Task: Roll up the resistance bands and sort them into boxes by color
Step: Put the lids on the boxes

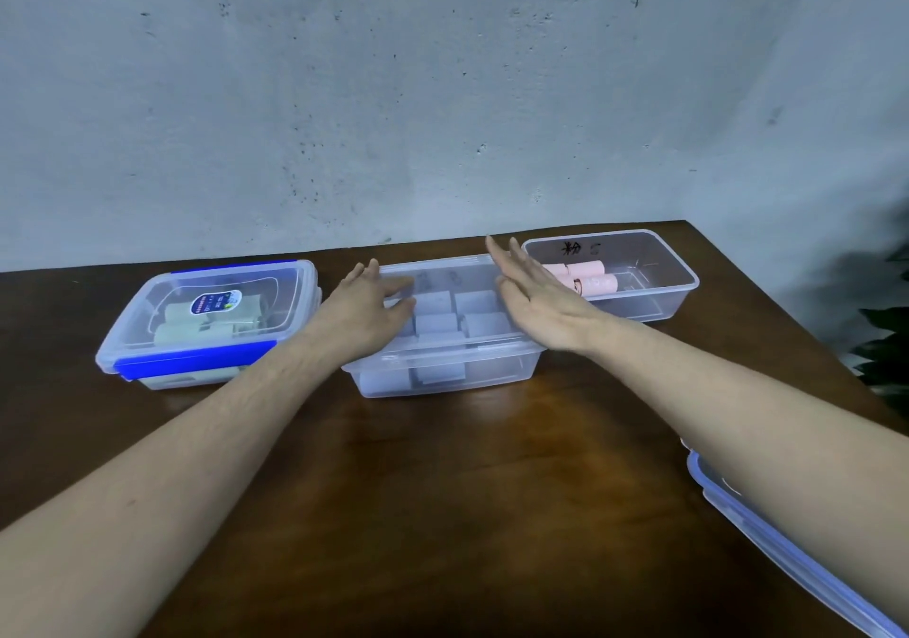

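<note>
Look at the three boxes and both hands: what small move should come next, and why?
Probably press the lid down on the middle box until it seats. The left hand rests flat on it, the right hand hovers open at its far end, and the pale rolls are already inside. The left box is already lidded; the pink box stands open, and a spare lid lies near right.

Your left hand point(366, 310) lies flat on the middle box's clear lid point(445, 313); your right hand point(536, 293) hovers, perhaps touching it. 3 boxes line the table point(442, 490).
</note>
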A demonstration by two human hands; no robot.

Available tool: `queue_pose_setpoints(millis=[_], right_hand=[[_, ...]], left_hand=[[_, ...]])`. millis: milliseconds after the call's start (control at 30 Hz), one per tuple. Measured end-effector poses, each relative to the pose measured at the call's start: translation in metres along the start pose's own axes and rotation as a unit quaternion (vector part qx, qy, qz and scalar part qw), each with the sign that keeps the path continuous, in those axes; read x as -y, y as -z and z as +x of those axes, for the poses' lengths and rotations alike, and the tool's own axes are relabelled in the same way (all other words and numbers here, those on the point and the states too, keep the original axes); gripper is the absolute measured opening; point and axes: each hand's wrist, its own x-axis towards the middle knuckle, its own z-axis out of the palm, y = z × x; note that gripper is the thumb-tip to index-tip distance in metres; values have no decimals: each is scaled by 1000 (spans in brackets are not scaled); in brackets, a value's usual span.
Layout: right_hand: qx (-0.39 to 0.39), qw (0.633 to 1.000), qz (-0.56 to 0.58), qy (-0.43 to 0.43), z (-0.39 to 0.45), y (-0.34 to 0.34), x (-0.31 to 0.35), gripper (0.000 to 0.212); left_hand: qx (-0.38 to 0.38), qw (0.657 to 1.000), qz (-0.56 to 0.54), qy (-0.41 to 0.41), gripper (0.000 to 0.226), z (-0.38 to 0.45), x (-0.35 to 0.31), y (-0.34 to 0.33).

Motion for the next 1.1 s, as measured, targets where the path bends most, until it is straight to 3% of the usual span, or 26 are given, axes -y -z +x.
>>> queue_pose_setpoints(millis=[200, 367, 567, 667, 800, 1100], right_hand=[[6, 1000, -30, -9, -8, -2, 5, 56], [-1, 1000, -14, -25, -8, -6, 8, 58], [-65, 991, 103, -48, -7, -8, 11, 54], [-75, 988, 116, -65, -7, -8, 8, 56], [-66, 984, 140, -89, -8, -10, 6, 56], [-121, 955, 247, -112, -16, -11, 15, 56]], left_hand=[[13, 999, 38, -20, 49, -9, -3, 0], [12, 1000, 4, -16, 48, -8, -2, -2], [-49, 999, -23, 3, 39, -8, -4, 2], [-91, 992, -90, 22, 53, -12, 3, -3], [-79, 980, -151, 98, 60, -14, 6, -4], [-93, 980, -157, 78, 42, -17, 4, 5]])
